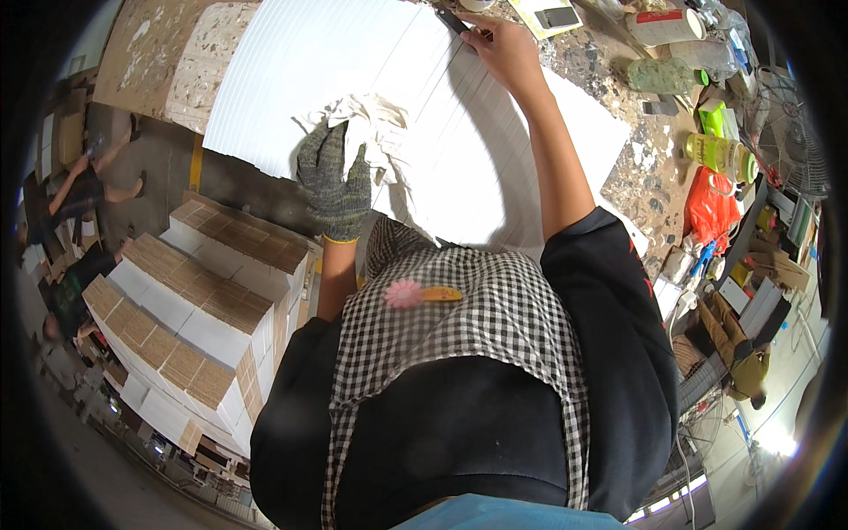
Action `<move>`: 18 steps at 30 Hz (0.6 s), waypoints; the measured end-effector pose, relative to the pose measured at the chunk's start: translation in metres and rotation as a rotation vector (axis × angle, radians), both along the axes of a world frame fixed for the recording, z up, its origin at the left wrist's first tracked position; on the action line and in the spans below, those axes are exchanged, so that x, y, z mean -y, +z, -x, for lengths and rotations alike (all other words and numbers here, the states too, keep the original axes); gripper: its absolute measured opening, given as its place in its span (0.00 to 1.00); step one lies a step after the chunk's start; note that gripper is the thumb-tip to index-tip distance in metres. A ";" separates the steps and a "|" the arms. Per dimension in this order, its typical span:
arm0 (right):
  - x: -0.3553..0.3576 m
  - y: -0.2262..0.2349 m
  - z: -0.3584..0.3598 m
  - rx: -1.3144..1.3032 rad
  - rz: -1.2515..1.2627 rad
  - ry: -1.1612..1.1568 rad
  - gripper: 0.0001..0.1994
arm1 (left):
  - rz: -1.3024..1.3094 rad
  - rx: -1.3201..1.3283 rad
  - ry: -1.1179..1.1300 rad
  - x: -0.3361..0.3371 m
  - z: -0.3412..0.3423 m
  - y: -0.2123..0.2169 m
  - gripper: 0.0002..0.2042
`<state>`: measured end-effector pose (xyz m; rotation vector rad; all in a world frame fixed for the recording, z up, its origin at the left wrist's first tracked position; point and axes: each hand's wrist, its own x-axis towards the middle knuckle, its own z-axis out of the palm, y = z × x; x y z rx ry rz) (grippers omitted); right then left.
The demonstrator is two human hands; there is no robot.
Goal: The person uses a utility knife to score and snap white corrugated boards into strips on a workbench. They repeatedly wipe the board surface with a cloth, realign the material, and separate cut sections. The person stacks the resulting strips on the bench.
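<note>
Gloved left hand (334, 181) pressing white cloth (371, 124) on white ribbed sheet (353, 53) at centre, bare right hand (505, 49) gripping dark tool (454, 21) at top

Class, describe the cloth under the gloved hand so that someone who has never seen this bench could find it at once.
Start at the big white ribbed sheet covering the paint-spattered workbench. Near its closer edge the left hand, in a grey knitted glove, presses on a crumpled off-white rag. It is the only soft, wrinkled thing on that flat sheet.

A workshop; paint-spattered workbench (654, 168), stacked white panels (203, 309), cluttered bottles (667, 75)
</note>
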<state>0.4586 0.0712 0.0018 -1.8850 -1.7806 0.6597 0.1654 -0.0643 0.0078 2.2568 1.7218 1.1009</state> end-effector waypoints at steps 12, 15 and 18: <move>0.008 0.007 0.009 0.011 0.026 0.086 0.15 | -0.029 -0.041 0.001 -0.002 -0.002 0.006 0.22; 0.001 0.008 0.014 -0.019 -0.035 0.106 0.15 | -0.044 -0.042 0.007 -0.003 -0.002 0.004 0.22; -0.015 -0.002 0.023 -0.090 -0.025 0.067 0.15 | -0.040 -0.038 0.005 -0.002 0.000 0.002 0.22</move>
